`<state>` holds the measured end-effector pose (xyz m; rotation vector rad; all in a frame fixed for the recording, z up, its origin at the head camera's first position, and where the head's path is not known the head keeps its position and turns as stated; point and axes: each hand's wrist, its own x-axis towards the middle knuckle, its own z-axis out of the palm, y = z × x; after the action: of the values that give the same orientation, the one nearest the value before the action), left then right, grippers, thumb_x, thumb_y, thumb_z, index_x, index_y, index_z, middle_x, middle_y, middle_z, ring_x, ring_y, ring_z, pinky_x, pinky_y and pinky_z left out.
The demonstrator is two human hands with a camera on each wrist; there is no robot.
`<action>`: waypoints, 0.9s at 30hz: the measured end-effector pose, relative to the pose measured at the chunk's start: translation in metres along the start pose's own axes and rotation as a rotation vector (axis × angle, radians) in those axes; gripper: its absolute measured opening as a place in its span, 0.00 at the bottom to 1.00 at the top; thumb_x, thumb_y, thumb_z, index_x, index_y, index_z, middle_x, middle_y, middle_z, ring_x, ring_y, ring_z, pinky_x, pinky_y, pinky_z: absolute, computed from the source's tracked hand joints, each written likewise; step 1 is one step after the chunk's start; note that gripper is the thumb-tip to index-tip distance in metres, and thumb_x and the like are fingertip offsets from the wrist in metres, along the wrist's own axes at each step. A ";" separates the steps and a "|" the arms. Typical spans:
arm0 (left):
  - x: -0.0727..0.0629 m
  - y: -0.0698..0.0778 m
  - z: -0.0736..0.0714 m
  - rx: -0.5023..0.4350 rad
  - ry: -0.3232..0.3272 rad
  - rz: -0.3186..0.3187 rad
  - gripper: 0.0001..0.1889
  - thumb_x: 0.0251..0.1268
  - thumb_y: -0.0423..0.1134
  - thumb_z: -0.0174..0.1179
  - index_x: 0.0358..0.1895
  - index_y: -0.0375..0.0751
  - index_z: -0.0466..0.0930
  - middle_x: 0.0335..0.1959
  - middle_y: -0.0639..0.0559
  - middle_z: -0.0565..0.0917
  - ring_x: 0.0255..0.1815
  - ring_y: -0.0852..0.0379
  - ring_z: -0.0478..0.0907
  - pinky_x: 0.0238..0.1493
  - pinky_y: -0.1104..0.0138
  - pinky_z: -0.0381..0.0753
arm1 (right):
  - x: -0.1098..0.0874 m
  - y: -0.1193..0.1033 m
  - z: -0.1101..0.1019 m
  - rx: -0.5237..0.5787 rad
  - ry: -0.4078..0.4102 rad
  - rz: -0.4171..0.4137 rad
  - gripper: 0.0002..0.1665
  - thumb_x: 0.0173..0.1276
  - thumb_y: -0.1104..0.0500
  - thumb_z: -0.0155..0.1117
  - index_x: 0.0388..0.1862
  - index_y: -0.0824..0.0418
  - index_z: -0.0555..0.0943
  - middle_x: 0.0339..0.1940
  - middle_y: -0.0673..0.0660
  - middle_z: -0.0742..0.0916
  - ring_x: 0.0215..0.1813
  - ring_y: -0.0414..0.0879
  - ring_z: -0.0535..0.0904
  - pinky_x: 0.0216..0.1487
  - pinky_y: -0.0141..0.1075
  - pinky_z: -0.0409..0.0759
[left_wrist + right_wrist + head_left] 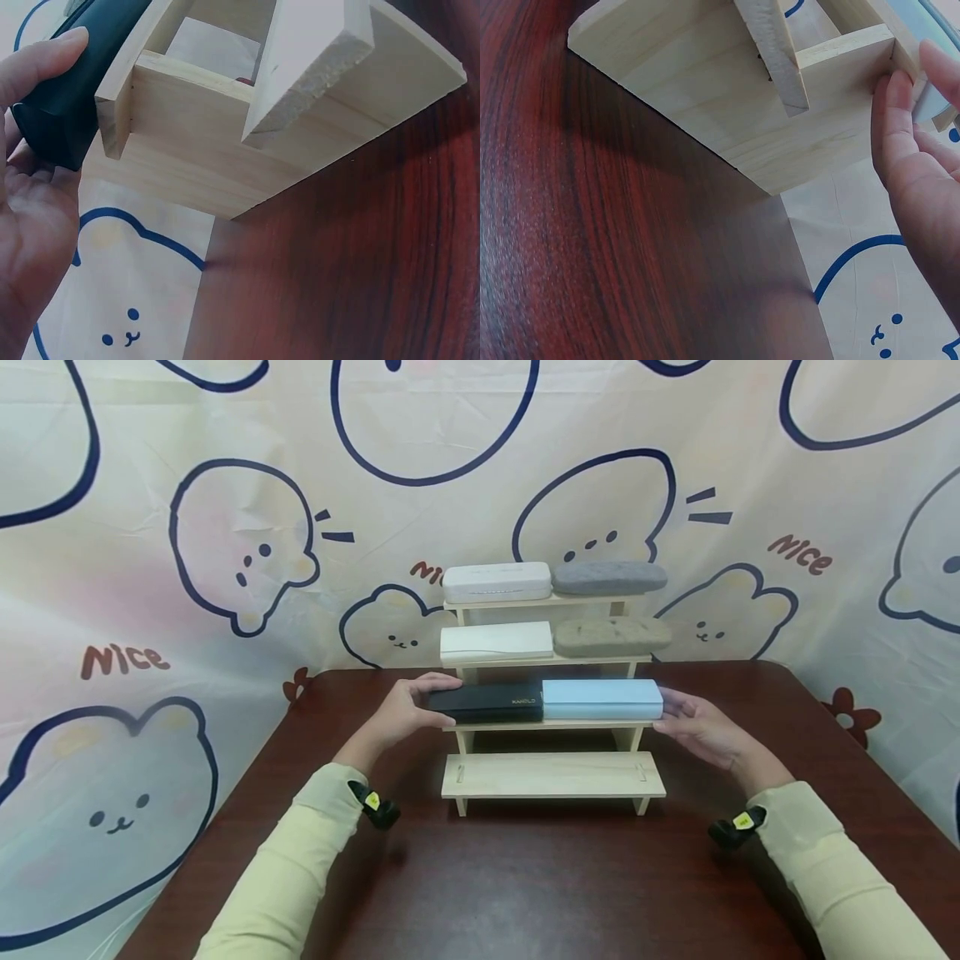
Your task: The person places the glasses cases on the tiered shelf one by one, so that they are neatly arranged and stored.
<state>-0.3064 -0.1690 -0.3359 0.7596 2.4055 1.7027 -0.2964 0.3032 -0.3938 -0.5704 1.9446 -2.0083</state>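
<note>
A wooden stepped rack (pixel 553 775) holds the cases in tiers. On its second tier from the bottom, a black glasses case (pixel 487 702) with small pale lettering lies end to end with a light blue glasses case (pixel 602 699). My left hand (pixel 408 707) grips the black case's left end, thumb (pixel 64 52) across its face and the other fingers behind and beneath. At the opposite end, my right hand (pixel 701 727) holds the blue case's outer end, thumb in front. In the right wrist view its fingertips (pixel 900 94) lie beside the tier's edge; the blue case is mostly cut off.
Above, a white case (pixel 495 643) sits beside a mottled olive case (pixel 612 637). The top tier carries another white case (pixel 497 582) and a grey case (pixel 609 577). The rack stands on a dark red-brown table (pixel 525 877), before a cartoon-printed cloth (pixel 420 518).
</note>
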 end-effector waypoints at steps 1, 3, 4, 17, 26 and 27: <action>0.001 0.000 0.000 -0.001 -0.001 -0.003 0.28 0.53 0.28 0.70 0.62 0.37 0.77 0.62 0.46 0.73 0.57 0.43 0.71 0.52 0.59 0.78 | 0.000 0.000 0.000 0.006 -0.004 -0.005 0.42 0.72 0.71 0.54 0.78 0.67 0.46 0.67 0.50 0.73 0.64 0.37 0.72 0.62 0.32 0.70; 0.002 -0.001 0.001 0.000 -0.001 -0.009 0.28 0.54 0.28 0.70 0.61 0.39 0.78 0.62 0.46 0.73 0.57 0.43 0.71 0.52 0.59 0.78 | 0.001 0.000 0.000 0.006 -0.005 -0.008 0.41 0.71 0.71 0.54 0.78 0.67 0.47 0.66 0.50 0.74 0.64 0.38 0.73 0.61 0.32 0.71; 0.002 -0.002 0.001 -0.002 -0.001 -0.009 0.28 0.54 0.28 0.70 0.61 0.39 0.78 0.62 0.46 0.73 0.57 0.43 0.71 0.52 0.59 0.78 | 0.001 0.000 0.000 0.005 -0.005 -0.010 0.41 0.71 0.72 0.54 0.78 0.67 0.47 0.65 0.50 0.75 0.64 0.39 0.73 0.61 0.32 0.71; 0.006 -0.004 0.002 -0.003 -0.006 -0.041 0.28 0.55 0.28 0.70 0.62 0.40 0.77 0.65 0.47 0.71 0.60 0.44 0.68 0.55 0.57 0.75 | -0.001 -0.001 -0.001 -0.020 0.006 0.004 0.43 0.71 0.70 0.55 0.78 0.67 0.46 0.66 0.51 0.73 0.63 0.38 0.73 0.61 0.33 0.71; 0.016 -0.033 -0.003 0.026 -0.005 -0.018 0.29 0.53 0.33 0.73 0.61 0.49 0.79 0.64 0.54 0.73 0.59 0.48 0.69 0.56 0.55 0.75 | -0.002 -0.003 0.000 -0.040 0.030 0.030 0.44 0.72 0.69 0.56 0.78 0.67 0.44 0.69 0.55 0.68 0.62 0.38 0.73 0.62 0.33 0.71; 0.016 -0.033 -0.004 0.033 -0.005 -0.019 0.29 0.53 0.33 0.73 0.62 0.49 0.79 0.64 0.54 0.73 0.60 0.48 0.69 0.57 0.54 0.74 | -0.002 -0.003 0.001 -0.039 0.030 0.029 0.44 0.71 0.69 0.56 0.78 0.67 0.44 0.68 0.55 0.68 0.62 0.38 0.73 0.61 0.33 0.71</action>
<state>-0.3328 -0.1731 -0.3608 0.7418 2.4349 1.6562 -0.2942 0.3038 -0.3911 -0.5207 2.0024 -1.9763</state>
